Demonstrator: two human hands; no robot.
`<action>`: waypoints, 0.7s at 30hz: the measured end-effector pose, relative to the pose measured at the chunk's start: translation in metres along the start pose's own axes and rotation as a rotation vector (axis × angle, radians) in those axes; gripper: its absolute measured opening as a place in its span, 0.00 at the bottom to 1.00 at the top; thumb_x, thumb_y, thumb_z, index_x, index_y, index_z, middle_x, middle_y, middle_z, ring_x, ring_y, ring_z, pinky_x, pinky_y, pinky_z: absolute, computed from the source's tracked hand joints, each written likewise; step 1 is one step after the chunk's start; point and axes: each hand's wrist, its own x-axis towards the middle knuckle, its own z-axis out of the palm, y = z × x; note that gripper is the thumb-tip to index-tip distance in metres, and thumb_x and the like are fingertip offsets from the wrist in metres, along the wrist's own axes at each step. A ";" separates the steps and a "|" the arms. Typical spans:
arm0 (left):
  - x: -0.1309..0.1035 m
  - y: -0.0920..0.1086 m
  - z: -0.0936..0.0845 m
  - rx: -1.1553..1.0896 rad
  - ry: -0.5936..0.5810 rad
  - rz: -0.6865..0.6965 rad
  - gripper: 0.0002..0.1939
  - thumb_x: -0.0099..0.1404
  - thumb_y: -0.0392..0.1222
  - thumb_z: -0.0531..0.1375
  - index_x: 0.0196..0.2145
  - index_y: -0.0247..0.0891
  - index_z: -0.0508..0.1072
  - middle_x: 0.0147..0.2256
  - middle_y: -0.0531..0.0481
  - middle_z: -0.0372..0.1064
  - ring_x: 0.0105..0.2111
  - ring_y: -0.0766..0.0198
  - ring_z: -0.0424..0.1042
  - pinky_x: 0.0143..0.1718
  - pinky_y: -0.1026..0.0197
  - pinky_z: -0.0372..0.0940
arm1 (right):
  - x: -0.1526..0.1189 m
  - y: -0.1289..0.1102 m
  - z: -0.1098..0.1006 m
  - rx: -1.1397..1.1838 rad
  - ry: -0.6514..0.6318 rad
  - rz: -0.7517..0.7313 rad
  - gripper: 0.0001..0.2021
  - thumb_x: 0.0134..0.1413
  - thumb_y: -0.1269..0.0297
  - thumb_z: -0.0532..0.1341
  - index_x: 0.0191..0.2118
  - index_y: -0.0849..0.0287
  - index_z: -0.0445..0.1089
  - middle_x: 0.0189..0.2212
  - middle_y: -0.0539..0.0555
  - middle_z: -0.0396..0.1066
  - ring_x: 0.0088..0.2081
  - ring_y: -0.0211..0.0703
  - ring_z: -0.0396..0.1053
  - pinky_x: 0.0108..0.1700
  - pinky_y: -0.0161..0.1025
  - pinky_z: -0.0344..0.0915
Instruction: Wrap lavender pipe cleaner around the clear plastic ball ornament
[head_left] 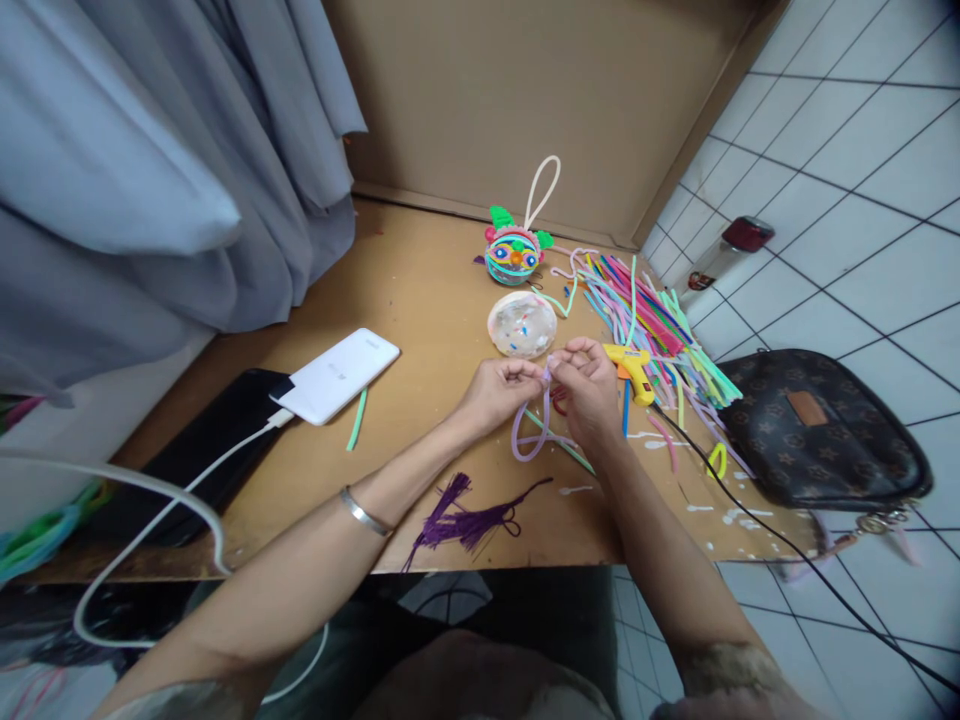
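My left hand (501, 392) and my right hand (586, 385) meet over the table, fingertips pinched around a lilac pipe cleaner (517, 436), which hangs below them in a loop. Just beyond my fingers lies a clear round bowl (523, 325) with small coloured bits in it. A yellow glue gun (636, 372) rests right beside my right hand. Purple tassels (472, 522) lie nearer the front edge. Behind the bowl stands a decorated ball (514, 256) with a face, green ears and a cream loop on top.
Many coloured pipe cleaners (660, 320) are piled at the right, by a brown patterned bag (825, 430). A white phone (341, 375) with a cable overlaps a black object (202, 455) at the left. The glue gun's black cord (739, 510) crosses the table's right side.
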 end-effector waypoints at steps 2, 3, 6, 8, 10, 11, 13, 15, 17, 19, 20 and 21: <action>0.000 0.000 0.000 -0.010 -0.012 0.001 0.11 0.48 0.44 0.68 0.27 0.34 0.77 0.22 0.54 0.70 0.22 0.71 0.64 0.29 0.65 0.61 | 0.000 0.000 0.000 0.028 0.010 0.014 0.20 0.35 0.66 0.70 0.35 0.53 0.59 0.21 0.41 0.69 0.19 0.29 0.58 0.23 0.29 0.55; 0.000 0.000 0.000 -0.011 -0.021 0.000 0.12 0.48 0.45 0.69 0.27 0.34 0.77 0.22 0.55 0.70 0.22 0.71 0.64 0.28 0.65 0.61 | 0.000 0.000 0.000 0.041 0.015 0.021 0.20 0.35 0.66 0.70 0.34 0.54 0.59 0.21 0.41 0.69 0.19 0.29 0.58 0.23 0.29 0.54; -0.001 0.001 -0.001 -0.009 -0.058 -0.005 0.16 0.47 0.50 0.71 0.28 0.34 0.77 0.20 0.56 0.67 0.22 0.71 0.62 0.26 0.66 0.58 | 0.000 0.000 0.000 0.063 0.017 0.034 0.20 0.34 0.67 0.70 0.34 0.54 0.60 0.22 0.41 0.69 0.19 0.29 0.58 0.23 0.29 0.54; -0.001 0.002 -0.003 -0.012 -0.080 -0.013 0.17 0.48 0.51 0.71 0.28 0.34 0.77 0.19 0.57 0.65 0.21 0.72 0.60 0.24 0.67 0.55 | 0.000 -0.001 0.000 0.067 0.016 0.039 0.21 0.35 0.67 0.71 0.34 0.53 0.60 0.22 0.41 0.69 0.20 0.30 0.59 0.23 0.29 0.54; -0.001 0.002 -0.004 -0.027 -0.099 -0.036 0.18 0.48 0.52 0.71 0.29 0.35 0.77 0.18 0.58 0.62 0.19 0.74 0.56 0.22 0.67 0.50 | 0.000 -0.001 -0.001 0.073 0.020 0.043 0.21 0.34 0.67 0.71 0.34 0.53 0.60 0.22 0.41 0.69 0.20 0.30 0.59 0.22 0.29 0.54; -0.001 0.001 -0.005 -0.037 -0.109 -0.053 0.19 0.48 0.53 0.71 0.29 0.35 0.77 0.18 0.58 0.61 0.18 0.74 0.54 0.21 0.67 0.48 | 0.000 -0.001 -0.001 0.077 0.024 0.045 0.21 0.34 0.67 0.71 0.34 0.53 0.59 0.22 0.41 0.69 0.19 0.30 0.59 0.22 0.29 0.54; 0.000 0.001 -0.007 -0.058 -0.130 -0.084 0.19 0.48 0.53 0.71 0.29 0.35 0.77 0.19 0.58 0.61 0.17 0.75 0.52 0.20 0.66 0.45 | 0.001 -0.001 -0.002 0.083 0.021 0.053 0.21 0.34 0.66 0.71 0.34 0.53 0.59 0.22 0.41 0.69 0.19 0.30 0.59 0.21 0.29 0.54; 0.001 0.000 -0.010 -0.086 -0.149 -0.096 0.19 0.50 0.54 0.70 0.28 0.34 0.75 0.20 0.57 0.61 0.18 0.75 0.53 0.20 0.66 0.45 | 0.001 -0.001 -0.003 0.088 0.007 0.060 0.22 0.34 0.66 0.71 0.34 0.53 0.59 0.22 0.41 0.69 0.18 0.30 0.58 0.21 0.30 0.55; 0.003 0.000 -0.012 -0.116 -0.153 -0.090 0.19 0.51 0.55 0.68 0.25 0.34 0.74 0.19 0.57 0.60 0.18 0.74 0.53 0.20 0.66 0.46 | 0.001 0.000 -0.004 0.089 -0.009 0.059 0.22 0.35 0.66 0.71 0.34 0.53 0.58 0.22 0.41 0.69 0.18 0.30 0.58 0.21 0.29 0.55; 0.004 0.001 -0.014 -0.135 -0.134 -0.078 0.20 0.52 0.56 0.68 0.23 0.34 0.72 0.18 0.57 0.59 0.18 0.74 0.54 0.20 0.66 0.46 | 0.001 0.001 -0.003 0.083 -0.015 0.051 0.22 0.34 0.66 0.71 0.34 0.53 0.59 0.22 0.41 0.70 0.19 0.30 0.59 0.22 0.29 0.55; 0.005 0.002 -0.014 -0.137 -0.124 -0.074 0.20 0.51 0.56 0.68 0.23 0.34 0.72 0.18 0.57 0.59 0.18 0.74 0.54 0.20 0.66 0.46 | 0.000 0.001 -0.003 0.079 -0.015 0.048 0.21 0.34 0.67 0.71 0.34 0.53 0.59 0.22 0.41 0.70 0.19 0.30 0.60 0.22 0.29 0.55; 0.006 0.003 -0.015 -0.136 -0.118 -0.072 0.20 0.51 0.56 0.68 0.23 0.34 0.72 0.17 0.57 0.58 0.17 0.74 0.54 0.20 0.66 0.46 | 0.000 0.002 -0.002 0.076 -0.014 0.046 0.21 0.34 0.67 0.71 0.34 0.53 0.59 0.22 0.41 0.70 0.19 0.30 0.61 0.23 0.30 0.56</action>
